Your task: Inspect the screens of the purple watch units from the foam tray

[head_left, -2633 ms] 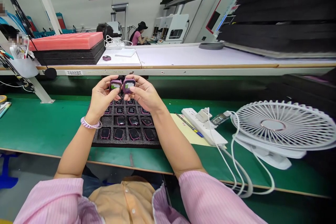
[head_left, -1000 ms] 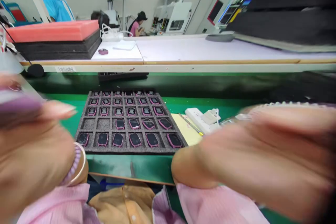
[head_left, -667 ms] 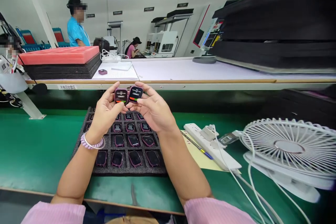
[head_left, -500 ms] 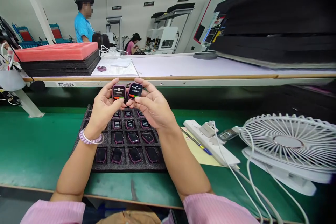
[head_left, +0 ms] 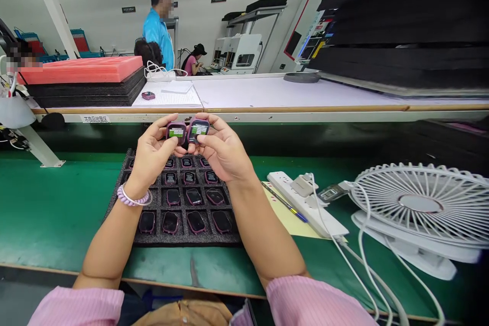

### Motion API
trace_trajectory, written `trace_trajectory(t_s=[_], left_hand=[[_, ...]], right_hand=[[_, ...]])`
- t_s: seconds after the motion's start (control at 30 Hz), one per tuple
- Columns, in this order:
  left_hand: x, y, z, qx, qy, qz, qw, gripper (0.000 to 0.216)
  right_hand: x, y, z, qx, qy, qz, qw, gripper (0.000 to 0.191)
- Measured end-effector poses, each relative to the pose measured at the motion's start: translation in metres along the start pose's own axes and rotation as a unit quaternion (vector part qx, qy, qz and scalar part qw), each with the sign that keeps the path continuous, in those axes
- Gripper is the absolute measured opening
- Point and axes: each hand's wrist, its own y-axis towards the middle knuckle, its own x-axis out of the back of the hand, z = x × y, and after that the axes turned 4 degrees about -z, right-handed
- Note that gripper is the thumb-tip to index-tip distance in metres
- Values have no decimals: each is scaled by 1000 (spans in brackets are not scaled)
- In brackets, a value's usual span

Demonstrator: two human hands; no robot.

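My left hand grips a small purple smartwatch body with a lit green and white screen. My right hand grips a second purple smartwatch body, also lit, held right beside the first. Both are raised above a black foam tray on the green bench. The tray holds several more purple watch bodies in its pockets, and my forearms cover part of it.
A white power strip with cables, a pen on yellow paper and a white desk fan lie to the right. A raised white shelf runs behind, with stacked foam trays. A person in blue stands beyond it.
Both watch screens changed from dark with a coloured bar to green and white. One second ago my hands were close to the camera and blurred. The person in blue walked right.
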Motion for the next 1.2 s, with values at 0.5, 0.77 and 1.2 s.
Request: trace_trajectory(t_s=[0.5,0.77,1.2], left_hand=[[0,-1,-3,-6,1,5,1000,44],[0,-1,-3,-6,14,-2,1000,41],[1,-1,-2,-5,33,1,999,43]], right_hand=[[-1,0,0,-2,2,3,1000,46],[-1,1,-4,-7,12,0,1000,50],[1,0,-3,-8,-13,6,1000,49]])
